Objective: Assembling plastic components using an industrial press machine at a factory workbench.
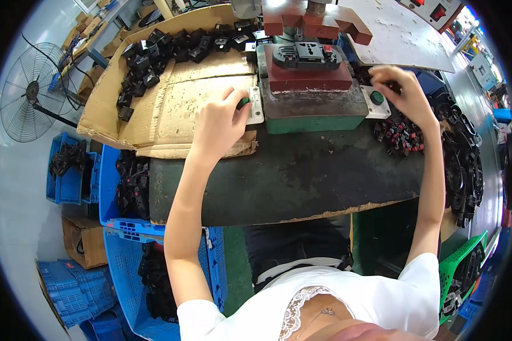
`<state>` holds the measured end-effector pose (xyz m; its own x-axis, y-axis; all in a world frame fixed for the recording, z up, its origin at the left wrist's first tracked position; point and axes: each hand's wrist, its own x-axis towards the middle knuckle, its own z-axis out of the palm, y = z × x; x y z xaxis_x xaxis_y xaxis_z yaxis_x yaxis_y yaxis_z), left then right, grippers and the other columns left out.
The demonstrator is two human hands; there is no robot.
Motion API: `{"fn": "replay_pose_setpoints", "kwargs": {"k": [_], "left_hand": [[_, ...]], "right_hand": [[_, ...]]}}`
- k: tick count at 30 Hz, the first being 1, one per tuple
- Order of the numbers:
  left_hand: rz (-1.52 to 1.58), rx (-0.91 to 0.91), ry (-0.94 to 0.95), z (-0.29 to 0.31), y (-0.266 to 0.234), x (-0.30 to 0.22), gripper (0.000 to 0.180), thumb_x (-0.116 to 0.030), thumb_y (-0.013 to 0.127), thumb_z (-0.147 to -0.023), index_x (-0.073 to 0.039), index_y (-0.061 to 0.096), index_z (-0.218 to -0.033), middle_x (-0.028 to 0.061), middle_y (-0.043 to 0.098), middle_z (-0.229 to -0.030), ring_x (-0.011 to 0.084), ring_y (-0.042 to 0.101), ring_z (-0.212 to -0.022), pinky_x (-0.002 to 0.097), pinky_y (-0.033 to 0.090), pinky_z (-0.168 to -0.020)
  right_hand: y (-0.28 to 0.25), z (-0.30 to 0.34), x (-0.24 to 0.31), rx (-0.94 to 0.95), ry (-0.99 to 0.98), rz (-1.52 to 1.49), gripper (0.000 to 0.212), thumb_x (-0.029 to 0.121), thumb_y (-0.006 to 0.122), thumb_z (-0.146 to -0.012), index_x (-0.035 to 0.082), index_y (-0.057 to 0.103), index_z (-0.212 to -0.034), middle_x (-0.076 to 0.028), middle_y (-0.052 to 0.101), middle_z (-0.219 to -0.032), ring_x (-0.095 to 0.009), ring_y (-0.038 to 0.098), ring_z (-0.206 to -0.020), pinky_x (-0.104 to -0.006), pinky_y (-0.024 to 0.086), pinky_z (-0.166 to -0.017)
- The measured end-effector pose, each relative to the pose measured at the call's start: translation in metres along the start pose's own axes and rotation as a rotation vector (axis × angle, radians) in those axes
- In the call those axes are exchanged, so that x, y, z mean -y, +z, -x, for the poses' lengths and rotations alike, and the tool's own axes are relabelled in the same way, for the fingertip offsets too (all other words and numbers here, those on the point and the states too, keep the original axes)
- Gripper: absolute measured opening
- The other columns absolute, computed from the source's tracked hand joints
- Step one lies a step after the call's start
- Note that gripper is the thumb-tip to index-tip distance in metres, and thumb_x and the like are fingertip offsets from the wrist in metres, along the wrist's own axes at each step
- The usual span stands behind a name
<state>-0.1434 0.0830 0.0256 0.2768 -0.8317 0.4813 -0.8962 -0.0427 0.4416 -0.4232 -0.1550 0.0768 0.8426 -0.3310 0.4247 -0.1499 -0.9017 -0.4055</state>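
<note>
Left hand (217,120) at the left green button (243,103), fingers half-curled, thumb and forefinger parted around it. Grip fairly narrow, no loose part seen in it; cannot tell if the button is pressed. Right hand (404,94) just by the right green button (376,98), fingers bent, small gap thumb to forefinger; nothing seen in that grip either, contact unclear.

Black socket piece (304,55) with a red switch (327,49) sits on the dark red block (310,78), under the reddish press head (316,25) — presumably the block keeps it lined up with the head. Buttons flank the green base (316,124), likely so both hands stay out from under the head.

Cardboard tray (202,91) on the left, black housings (148,59) bunched along its far and left sides; small red-and-black parts (398,135) heaped on the right of the desk (279,182) — probably kept within easy reach. Blue crate (116,267) below left also holds dark parts.
</note>
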Motion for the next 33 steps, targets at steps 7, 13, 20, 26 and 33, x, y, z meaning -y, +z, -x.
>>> {"fn": "replay_pose_setpoints", "kwargs": {"k": [7, 13, 20, 26, 33], "left_hand": [[-0.373, -0.078, 0.348, -0.001, 0.009, -0.009, 0.013, -0.011, 0.058, -0.077, -0.003, 0.058, -0.087, 0.0109, 0.059, -0.077, 0.0271, 0.057, -0.083, 0.0382, 0.043, -0.083], [-0.427, 0.006, 0.366, -0.003, 0.011, -0.013, 0.01, -0.012, 0.059, -0.076, -0.003, 0.057, -0.08, 0.0117, 0.058, -0.073, 0.0286, 0.056, -0.081, 0.0385, 0.042, -0.084], [-0.405, -0.038, 0.429, -0.007, 0.009, -0.012, 0.013, -0.013, 0.062, -0.073, -0.004, 0.053, -0.07, 0.0112, 0.056, -0.07, 0.0306, 0.055, -0.077, 0.0393, 0.043, -0.079], [-0.415, -0.066, 0.446, -0.008, 0.014, -0.014, 0.015, -0.013, 0.063, -0.071, -0.005, 0.053, -0.064, 0.0111, 0.055, -0.069, 0.0306, 0.055, -0.074, 0.0401, 0.044, -0.076], [-0.137, -0.201, 0.243, -0.004, 0.013, 0.007, 0.018, -0.006, 0.062, -0.079, 0.001, 0.054, -0.065, 0.0115, 0.062, -0.077, 0.0253, 0.059, -0.073, 0.0332, 0.043, -0.069]], "right_hand": [[0.018, 0.045, 0.005, -0.127, 0.023, 0.207, 0.028, 0.0, 0.067, -0.074, 0.0, 0.06, -0.102, -0.011, 0.063, -0.09, -0.023, 0.059, -0.081, -0.0322, 0.047, -0.075], [0.024, 0.037, -0.001, -0.161, -0.06, 0.266, 0.022, 0.002, 0.068, -0.074, 0.0, 0.061, -0.095, -0.01, 0.058, -0.078, -0.026, 0.055, -0.076, -0.0337, 0.045, -0.07], [0.026, 0.033, -0.007, -0.179, -0.029, 0.265, 0.02, 0.007, 0.067, -0.075, 0.002, 0.061, -0.093, -0.009, 0.061, -0.072, -0.024, 0.054, -0.074, -0.0342, 0.043, -0.072], [0.03, 0.037, -0.007, -0.276, -0.063, 0.352, 0.013, 0.01, 0.065, -0.078, 0.003, 0.062, -0.088, -0.01, 0.062, -0.074, -0.025, 0.056, -0.074, -0.0343, 0.044, -0.068], [-0.008, 0.064, -0.034, -0.544, 0.346, 0.463, 0.018, 0.021, 0.059, -0.085, 0.007, 0.066, -0.091, -0.014, 0.064, -0.085, -0.029, 0.062, -0.08, -0.0335, 0.048, -0.068]]}}
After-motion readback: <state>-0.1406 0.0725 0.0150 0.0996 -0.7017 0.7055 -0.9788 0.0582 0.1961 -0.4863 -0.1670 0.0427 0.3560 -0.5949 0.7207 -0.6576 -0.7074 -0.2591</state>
